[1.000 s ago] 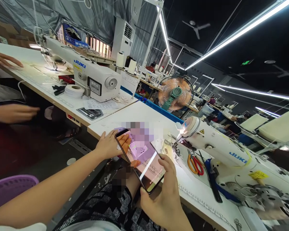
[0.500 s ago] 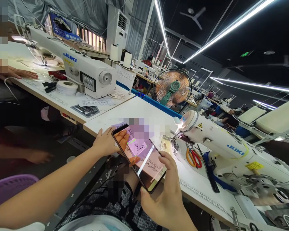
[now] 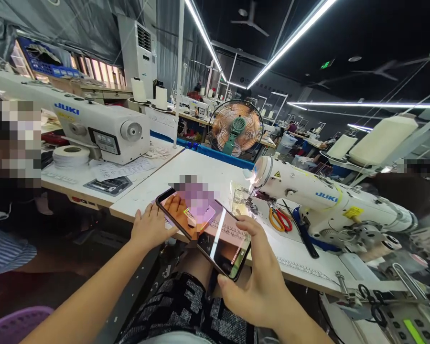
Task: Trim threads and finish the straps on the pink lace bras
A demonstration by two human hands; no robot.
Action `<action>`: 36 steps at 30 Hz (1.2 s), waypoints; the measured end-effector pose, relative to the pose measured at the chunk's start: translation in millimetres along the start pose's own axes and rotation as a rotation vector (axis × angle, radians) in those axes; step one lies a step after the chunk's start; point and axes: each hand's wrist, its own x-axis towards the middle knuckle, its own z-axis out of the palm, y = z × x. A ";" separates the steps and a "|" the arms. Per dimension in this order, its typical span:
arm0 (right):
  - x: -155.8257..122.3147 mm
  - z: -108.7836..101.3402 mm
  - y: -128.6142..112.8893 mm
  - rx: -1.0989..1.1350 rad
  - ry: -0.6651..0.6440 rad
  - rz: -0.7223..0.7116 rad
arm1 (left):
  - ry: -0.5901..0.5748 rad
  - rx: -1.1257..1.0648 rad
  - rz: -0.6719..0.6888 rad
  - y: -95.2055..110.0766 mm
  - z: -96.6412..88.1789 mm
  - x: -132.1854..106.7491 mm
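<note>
"What did the head view show in use?"
"A phone (image 3: 215, 239), tilted above the table (image 3: 215, 165) edge, left of the near sewing machine (image 3: 301, 191). The right hand (image 3: 256, 282) gripped its lower end, thumb on one side and fingers on the other."
"And the left hand (image 3: 152, 229)?"
"Farther from that machine, palm down, fingers spread by the phone's upper end. The phone hid part of it, so I couldn't tell whether it pinched anything."
"Which step was that?"
"I'd say framing something flat: the screen showed fingers, a pale rectangle and ruler-like marks. The next move seemed to call for a steady right hand and an unblocked lens."
"Any writing?"
"Blue JUKI on the near sewing machine, and again on the far sewing machine (image 3: 103, 129) to its left. A yellow label (image 3: 354, 212) sat on the near one, too small to read. The paper sheet (image 3: 123, 167) left of it had unreadable lines."
</note>
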 end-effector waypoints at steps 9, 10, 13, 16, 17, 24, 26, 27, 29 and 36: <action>23.0 -19.3 -14.3 0.013 0.037 0.061 | -0.117 0.167 -0.037 8.6 -22.1 -6.5; 24.5 -21.4 -15.2 0.005 0.038 0.078 | -0.119 0.179 -0.039 8.8 -22.7 -6.8; 28.1 -26.8 -16.4 -0.011 0.064 0.079 | -0.124 0.211 -0.047 8.7 -22.9 -6.5; 30.4 -31.6 -16.3 -0.036 0.093 0.053 | -0.128 0.233 -0.048 8.7 -23.0 -6.1; 30.8 -33.1 -16.2 -0.044 0.097 0.053 | -0.128 0.240 -0.047 8.9 -23.3 -6.2; 29.4 -42.5 -15.3 -0.059 0.084 0.052 | -0.153 0.269 -0.055 10.2 -25.2 -6.1; 28.8 -44.0 -14.7 -0.060 0.075 0.054 | -0.159 0.273 -0.056 10.2 -25.3 -5.7; 28.6 -44.5 -14.3 -0.059 0.075 0.057 | -0.160 0.275 -0.056 10.1 -25.3 -5.5; 28.5 -44.9 -13.7 -0.054 0.079 0.064 | -0.160 0.276 -0.057 10.1 -25.3 -5.3; 30.4 -46.2 -14.0 -0.020 0.061 0.091 | -0.147 0.261 -0.055 10.7 -24.8 -4.8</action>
